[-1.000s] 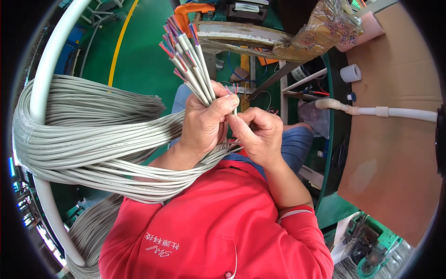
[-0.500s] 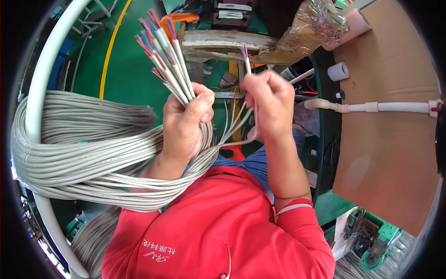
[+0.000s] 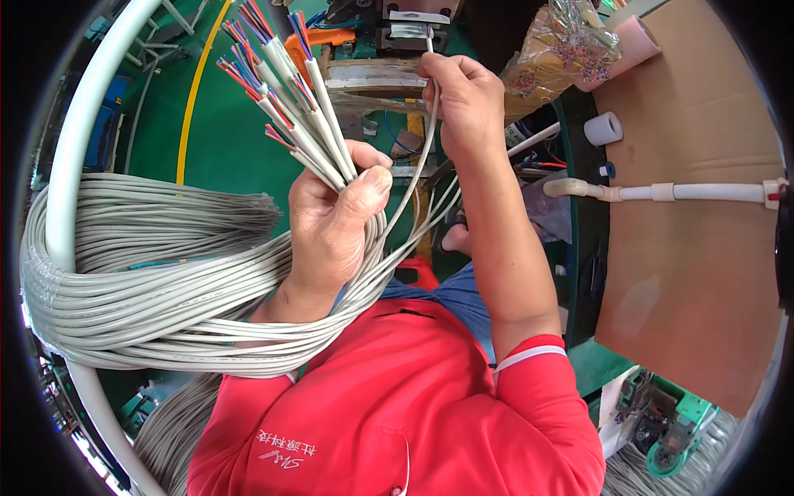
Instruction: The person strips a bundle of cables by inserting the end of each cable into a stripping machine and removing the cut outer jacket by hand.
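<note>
My left hand [image 3: 335, 219] is closed around a bundle of grey multi-core cables [image 3: 291, 103]. Their stripped ends fan out above the fist, showing thin red, blue, purple and other coloured wires. My right hand [image 3: 470, 103] pinches a single grey cable [image 3: 423, 149] near its end. That cable's tip points up at a dark metal machine [image 3: 411, 37] with a pale plate; whether it touches the machine I cannot tell. Long grey cable lengths [image 3: 190, 310] sweep from my left hand over my left forearm to the far left.
A white curved pipe [image 3: 62, 182] supports the cable coil at left. A worn pale-edged frame [image 3: 376, 73] stands below the machine. Beside it hangs a plastic-wrapped block [image 3: 558, 50] covered in wire scraps. To the right are a brown board [image 3: 686, 248], a white pipe [image 3: 715, 191] and a white roll [image 3: 603, 127].
My right hand has moved up and slightly left, bringing the single cable's tip up to the machine. The bundle in my left hand has shifted slightly up and left.
</note>
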`<state>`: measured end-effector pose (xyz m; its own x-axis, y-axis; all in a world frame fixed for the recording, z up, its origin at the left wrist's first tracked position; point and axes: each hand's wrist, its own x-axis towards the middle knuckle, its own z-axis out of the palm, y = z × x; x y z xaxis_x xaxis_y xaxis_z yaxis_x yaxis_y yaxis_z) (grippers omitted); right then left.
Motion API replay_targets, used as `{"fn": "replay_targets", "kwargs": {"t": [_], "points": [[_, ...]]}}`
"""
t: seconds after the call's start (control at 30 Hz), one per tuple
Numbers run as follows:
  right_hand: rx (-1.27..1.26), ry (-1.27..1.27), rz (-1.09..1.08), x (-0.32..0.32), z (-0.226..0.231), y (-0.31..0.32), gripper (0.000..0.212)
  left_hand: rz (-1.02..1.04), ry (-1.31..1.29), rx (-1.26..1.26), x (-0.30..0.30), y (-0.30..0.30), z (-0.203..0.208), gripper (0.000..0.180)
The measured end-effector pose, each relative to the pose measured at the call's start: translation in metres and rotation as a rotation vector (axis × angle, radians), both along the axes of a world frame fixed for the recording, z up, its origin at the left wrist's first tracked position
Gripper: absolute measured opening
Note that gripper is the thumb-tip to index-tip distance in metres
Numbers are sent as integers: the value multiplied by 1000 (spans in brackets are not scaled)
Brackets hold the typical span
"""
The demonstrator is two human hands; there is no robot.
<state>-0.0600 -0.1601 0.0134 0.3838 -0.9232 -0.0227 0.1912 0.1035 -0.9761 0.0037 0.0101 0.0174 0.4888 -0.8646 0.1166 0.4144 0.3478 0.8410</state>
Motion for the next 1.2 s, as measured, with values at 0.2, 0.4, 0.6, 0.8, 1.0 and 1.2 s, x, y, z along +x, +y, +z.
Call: {"fn": "replay_targets", "kwargs": {"t": [0.2, 0.4, 0.6, 0.8, 1.0, 1.2], "points": [[-11, 22, -32, 8, 2, -3, 19, 2, 60, -49, 2, -2, 2, 16], [-108, 59, -96, 5, 1, 1, 22, -77, 165, -171, 4, -3, -6, 17], [-399, 292, -133, -37, -21, 67, 25, 23, -8, 103, -3, 9, -17, 17], [-850, 1266, 189, -96, -86, 62, 27, -99, -74, 252, -2, 15, -39, 13], [-193, 43, 97, -82, -26, 82, 23, -105, -205, 323, -13, 9, -47, 19], [-84, -65, 109, -85, -13, 93, 11, -78, -94, 212, -12, 7, -33, 17]]}}
